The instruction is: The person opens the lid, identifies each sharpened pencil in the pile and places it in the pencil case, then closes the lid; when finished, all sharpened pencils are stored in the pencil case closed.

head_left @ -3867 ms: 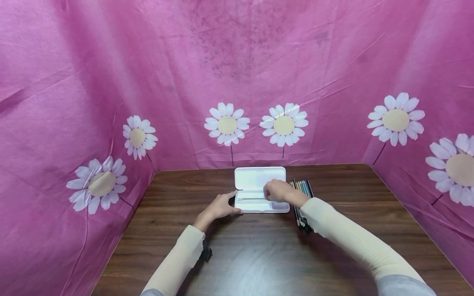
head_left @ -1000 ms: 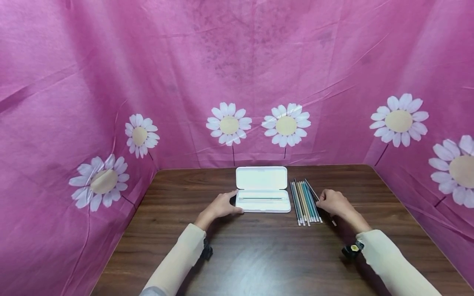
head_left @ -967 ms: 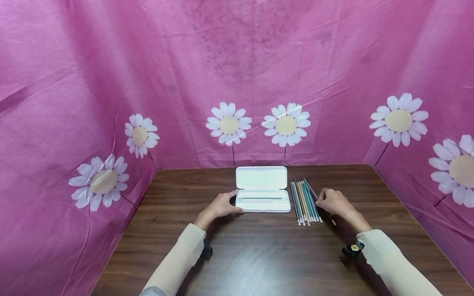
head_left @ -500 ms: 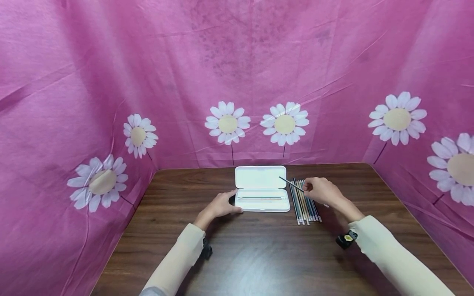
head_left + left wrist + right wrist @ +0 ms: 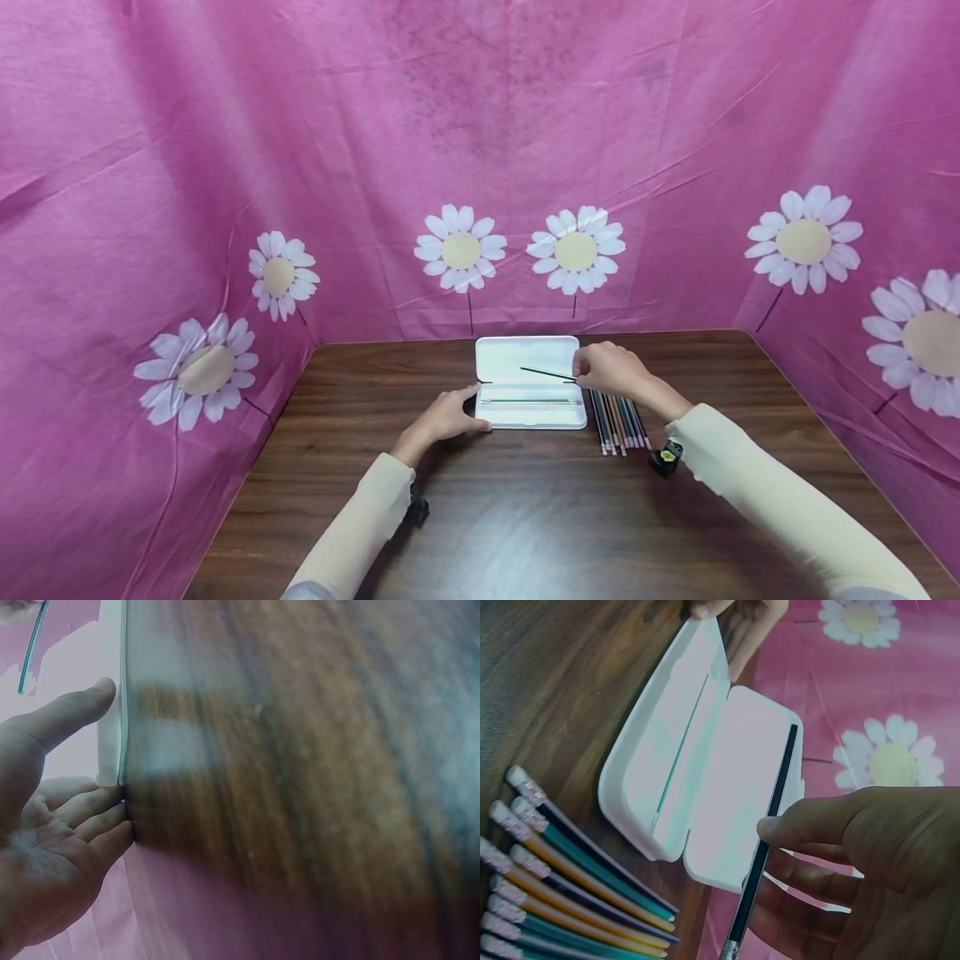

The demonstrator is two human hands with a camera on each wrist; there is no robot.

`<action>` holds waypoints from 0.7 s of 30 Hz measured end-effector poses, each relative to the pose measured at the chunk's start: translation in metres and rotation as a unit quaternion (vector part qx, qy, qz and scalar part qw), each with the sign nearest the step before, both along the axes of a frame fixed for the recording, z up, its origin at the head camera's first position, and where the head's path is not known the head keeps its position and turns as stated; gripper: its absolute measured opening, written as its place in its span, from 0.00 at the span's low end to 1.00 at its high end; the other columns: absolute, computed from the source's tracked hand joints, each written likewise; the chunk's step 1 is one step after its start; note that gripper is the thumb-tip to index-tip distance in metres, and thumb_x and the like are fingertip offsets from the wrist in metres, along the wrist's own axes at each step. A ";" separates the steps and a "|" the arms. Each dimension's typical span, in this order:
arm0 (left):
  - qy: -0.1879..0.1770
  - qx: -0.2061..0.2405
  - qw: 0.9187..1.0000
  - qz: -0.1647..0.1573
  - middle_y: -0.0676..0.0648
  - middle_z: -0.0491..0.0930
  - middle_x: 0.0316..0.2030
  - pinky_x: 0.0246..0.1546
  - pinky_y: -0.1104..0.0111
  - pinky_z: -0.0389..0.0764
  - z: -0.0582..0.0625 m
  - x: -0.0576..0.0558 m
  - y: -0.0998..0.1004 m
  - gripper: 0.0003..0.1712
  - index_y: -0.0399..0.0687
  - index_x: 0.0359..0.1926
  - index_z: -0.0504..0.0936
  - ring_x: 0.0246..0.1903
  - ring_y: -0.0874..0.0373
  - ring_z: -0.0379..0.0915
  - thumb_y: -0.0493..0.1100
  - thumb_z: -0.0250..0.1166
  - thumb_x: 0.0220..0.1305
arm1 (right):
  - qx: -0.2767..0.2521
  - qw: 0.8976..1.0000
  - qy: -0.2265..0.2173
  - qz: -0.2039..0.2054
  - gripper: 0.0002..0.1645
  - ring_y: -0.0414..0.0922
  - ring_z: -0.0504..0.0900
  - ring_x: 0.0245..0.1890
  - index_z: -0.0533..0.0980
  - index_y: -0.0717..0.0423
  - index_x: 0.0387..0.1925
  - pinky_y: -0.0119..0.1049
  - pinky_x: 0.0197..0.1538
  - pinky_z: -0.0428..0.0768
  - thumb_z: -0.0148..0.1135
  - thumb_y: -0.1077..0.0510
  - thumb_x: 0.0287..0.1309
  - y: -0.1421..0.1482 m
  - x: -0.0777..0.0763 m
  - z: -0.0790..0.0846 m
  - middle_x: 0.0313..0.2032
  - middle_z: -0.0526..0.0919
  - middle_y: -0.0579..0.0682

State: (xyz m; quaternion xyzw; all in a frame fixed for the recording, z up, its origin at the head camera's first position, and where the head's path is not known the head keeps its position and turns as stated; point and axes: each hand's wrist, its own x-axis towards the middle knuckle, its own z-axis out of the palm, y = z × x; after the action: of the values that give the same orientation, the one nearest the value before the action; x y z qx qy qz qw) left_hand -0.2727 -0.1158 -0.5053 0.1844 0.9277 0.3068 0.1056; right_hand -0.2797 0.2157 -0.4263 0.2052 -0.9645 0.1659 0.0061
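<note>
A white pencil case (image 5: 532, 421) lies with its lid (image 5: 510, 354) up. My right hand (image 5: 609, 368) pinches a black pencil (image 5: 543, 372) between thumb and fingers, above the case's right side. In the right wrist view its metal eraser band (image 5: 731, 949) points down and its blunt end crosses in front of the lid. My left hand (image 5: 448, 415) rests at the case's left end, thumb at the front corner and straight fingers by the end wall. A slim pencil (image 5: 525, 402) lies lengthwise inside the case.
Several pencils (image 5: 618, 425) lie side by side right of the case, erasers toward me, partly under my right hand. Dark wooden table (image 5: 510, 508) surrounds them. A pink daisy-printed cloth (image 5: 525, 125) hangs behind the table and on both sides.
My right hand has lifted the black pencil from the right edge of the row and carried it left over the case, turning it nearly crosswise. My left hand stays put.
</note>
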 end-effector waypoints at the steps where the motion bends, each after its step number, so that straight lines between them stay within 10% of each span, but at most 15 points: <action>1: 0.000 0.000 1.000 0.000 0.38 0.71 0.76 0.76 0.48 0.70 0.000 0.000 0.000 0.53 0.41 0.80 0.66 0.75 0.40 0.68 0.54 0.79 0.61 | 0.003 1.000 0.000 0.006 0.05 0.42 0.77 0.29 0.84 0.48 0.30 0.40 0.32 0.75 0.69 0.62 0.56 -0.003 -0.002 0.000 0.28 0.83 0.43; 21: -0.004 -0.001 1.000 0.002 0.37 0.73 0.74 0.75 0.48 0.72 0.003 0.002 0.003 0.53 0.41 0.80 0.67 0.72 0.41 0.71 0.53 0.80 0.61 | 0.075 0.994 -0.037 0.067 0.08 0.47 0.84 0.34 0.84 0.47 0.25 0.51 0.37 0.85 0.70 0.65 0.52 -0.061 -0.030 -0.023 0.30 0.87 0.45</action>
State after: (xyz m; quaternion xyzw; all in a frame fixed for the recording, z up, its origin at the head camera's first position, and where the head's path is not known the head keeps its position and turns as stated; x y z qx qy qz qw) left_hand -0.2708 -0.1128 -0.5025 0.1814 0.9281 0.3067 0.1085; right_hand -0.3100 0.1547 -0.4490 0.2632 -0.9579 0.1006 -0.0560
